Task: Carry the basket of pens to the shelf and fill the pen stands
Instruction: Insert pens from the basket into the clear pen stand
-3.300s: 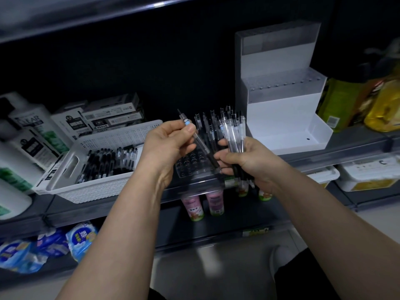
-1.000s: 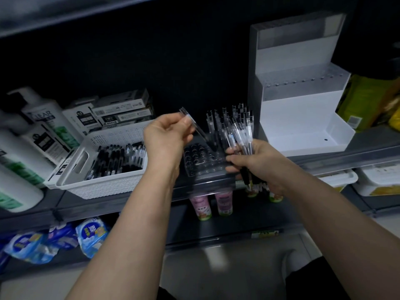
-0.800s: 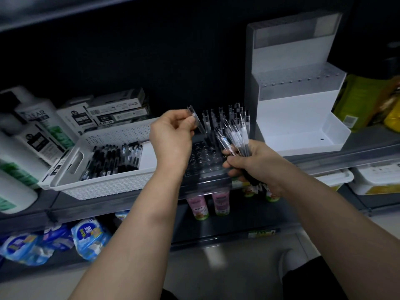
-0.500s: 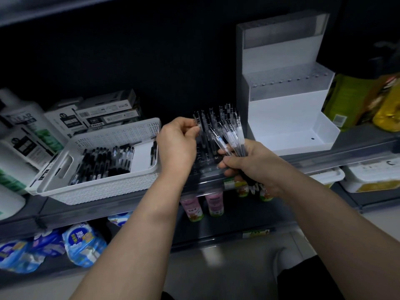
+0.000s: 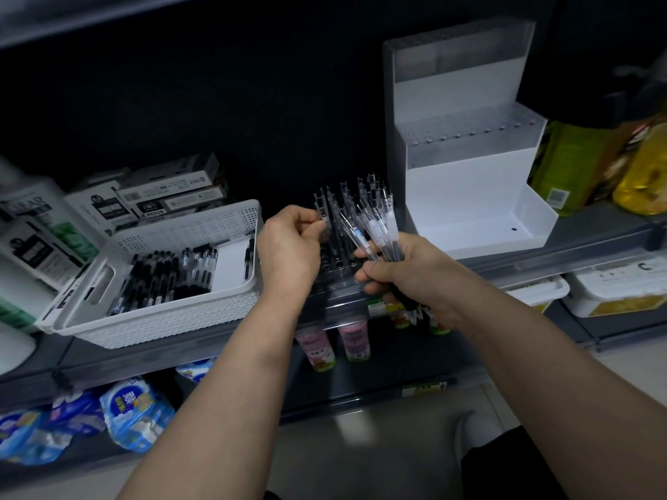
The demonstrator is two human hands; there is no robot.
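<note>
A white perforated basket [image 5: 187, 315] sits on the grey shelf, left of centre, with several black pens [image 5: 162, 276] lying in it. Beside it on the right is a clear pen stand [image 5: 337, 268] with several pens standing upright in its back rows. My left hand [image 5: 288, 247] pinches the top of one upright pen [image 5: 320, 211] at the stand's left side. My right hand [image 5: 400, 272] grips a fanned bundle of pens [image 5: 375, 229] just over the stand's right part. A tall white stepped pen stand [image 5: 465, 175] stands further right with no pens in it.
Boxes [image 5: 169, 196] and white bottles [image 5: 32, 240] stand behind and left of the basket. Green and yellow bottles [image 5: 639, 167] are at the far right. Small pink bottles [image 5: 332, 348] and blue packs [image 5: 133, 409] fill the lower shelves.
My left hand brought its single pen from a tilted hold down into the stand's left side, where it now stands upright. The right hand kept its bundle in place.
</note>
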